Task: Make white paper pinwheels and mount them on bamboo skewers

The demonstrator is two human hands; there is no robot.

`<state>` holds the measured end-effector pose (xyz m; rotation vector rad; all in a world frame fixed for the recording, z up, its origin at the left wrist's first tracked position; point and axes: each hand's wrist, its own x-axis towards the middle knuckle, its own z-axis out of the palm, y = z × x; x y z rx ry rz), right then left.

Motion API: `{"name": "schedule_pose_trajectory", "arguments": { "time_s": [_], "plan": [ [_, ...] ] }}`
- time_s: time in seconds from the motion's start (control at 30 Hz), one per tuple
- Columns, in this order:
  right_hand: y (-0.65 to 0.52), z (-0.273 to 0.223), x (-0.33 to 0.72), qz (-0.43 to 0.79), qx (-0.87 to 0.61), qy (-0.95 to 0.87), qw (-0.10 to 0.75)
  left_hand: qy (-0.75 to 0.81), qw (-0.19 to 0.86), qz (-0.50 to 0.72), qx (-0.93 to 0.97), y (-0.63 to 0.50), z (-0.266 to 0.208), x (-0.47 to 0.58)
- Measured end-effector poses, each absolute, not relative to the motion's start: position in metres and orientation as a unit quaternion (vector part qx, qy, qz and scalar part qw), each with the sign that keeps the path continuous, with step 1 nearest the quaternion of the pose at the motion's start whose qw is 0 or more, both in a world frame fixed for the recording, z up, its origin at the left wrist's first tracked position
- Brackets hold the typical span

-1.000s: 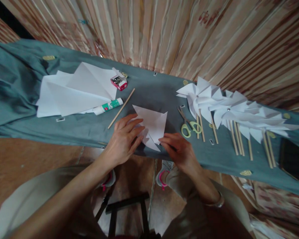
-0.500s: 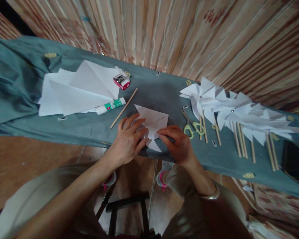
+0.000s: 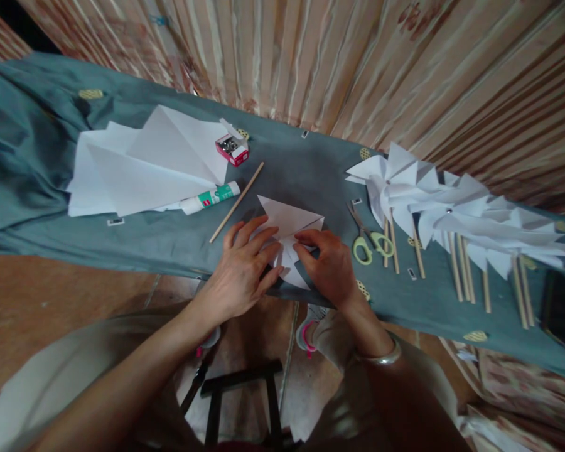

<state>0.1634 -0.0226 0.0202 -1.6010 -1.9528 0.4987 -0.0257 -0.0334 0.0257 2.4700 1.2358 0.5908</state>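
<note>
A cut white paper (image 3: pixel 292 216) lies on the cloth in front of me, with pointed flaps at its upper left, right and bottom. My left hand (image 3: pixel 245 267) rests on its left side, fingers spread and pressing it down. The thumb and forefinger of my right hand (image 3: pixel 327 260) are pinched on a flap near the paper's middle; the fingers partly hide what they grip. Left of the paper a thin wooden stick (image 3: pixel 236 202) lies slanted. Green-handled scissors (image 3: pixel 368 238) lie just right of my right hand.
A glue stick (image 3: pixel 211 198) lies against a stack of white paper sheets (image 3: pixel 117 169) at left, beside an open red box of small metal pieces (image 3: pixel 233 150). Several paper pinwheels (image 3: pixel 419 194) on sticks lie at right, near a dark phone (image 3: pixel 564 311). A curtain (image 3: pixel 301 63) hangs behind the cloth-covered table (image 3: pixel 292 157).
My right hand has moved slightly up and left, from the paper's right side toward its middle. My left hand stays spread on the paper. The view has shifted slightly.
</note>
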Motion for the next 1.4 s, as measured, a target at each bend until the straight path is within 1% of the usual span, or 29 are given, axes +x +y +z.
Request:
{"name": "schedule_pose_trajectory", "arguments": {
  "time_s": [0.7,0.93,1.1,1.4],
  "plan": [
    [-0.021,0.025,0.158,0.171,-0.606,-0.736,0.247,0.401,0.164,0.228,0.872,-0.037,0.022,-0.023],
    [-0.021,0.026,0.157,0.171,-0.605,-0.739,0.242,0.395,0.178,0.217,0.875,-0.038,0.02,-0.02],
    [-0.021,0.027,0.157,0.166,-0.608,-0.741,0.231,0.399,0.168,0.209,0.877,-0.038,0.018,-0.02],
    [-0.025,0.03,0.152,0.114,-0.607,-0.762,0.193,0.428,0.153,0.213,0.865,-0.036,0.016,-0.014]
  ]
}}
